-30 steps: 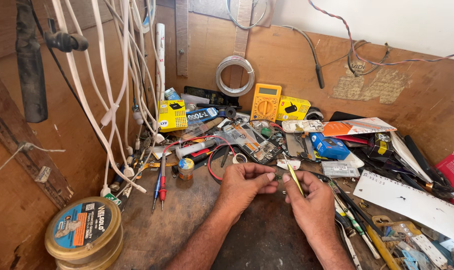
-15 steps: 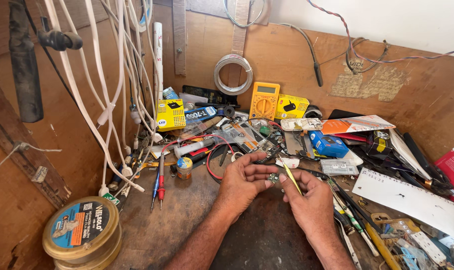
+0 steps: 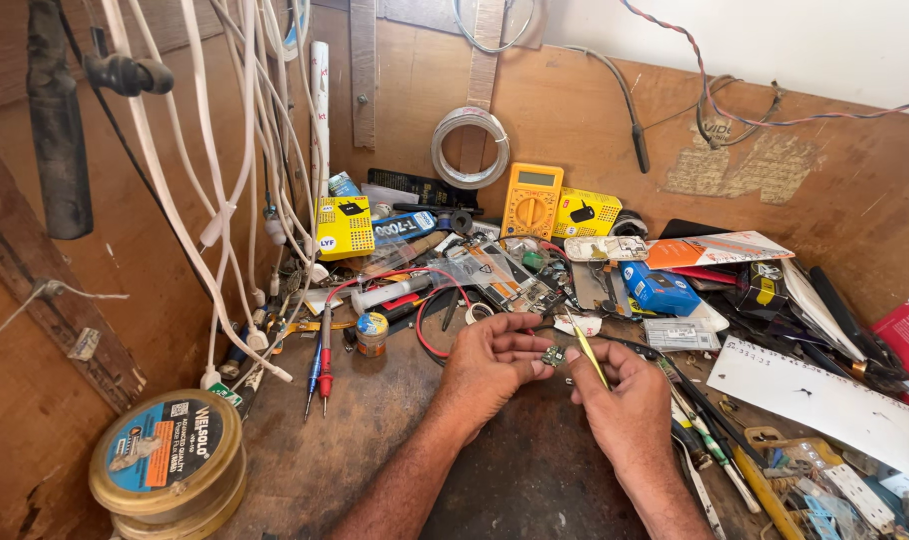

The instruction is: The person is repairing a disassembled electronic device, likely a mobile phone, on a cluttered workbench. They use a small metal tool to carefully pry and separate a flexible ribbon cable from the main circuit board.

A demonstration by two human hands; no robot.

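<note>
**Workbench layout**

The left hand (image 3: pixel 495 362) and right hand (image 3: pixel 630 405) meet at the bench's middle, a small circuit board (image 3: pixel 553 355) between their fingertips. Behind them a multimeter (image 3: pixel 532 200) leans on the back wall. Solder spools (image 3: pixel 165 462) sit at near left; screwdrivers (image 3: pixel 321 365) lie between spools and hands.

Left hand (image 3: pixel 495 365) pinches a small green circuit board (image 3: pixel 553 355) at fingertips. Right hand (image 3: pixel 630 400) grips yellow tweezers (image 3: pixel 587 350), tips just above the board. Cluttered wooden bench (image 3: pixel 375 430): yellow multimeter (image 3: pixel 532 200) at back, solder spool (image 3: pixel 165 460) front left, red screwdriver (image 3: pixel 326 355) beside white cables (image 3: pixel 225 180).
</note>
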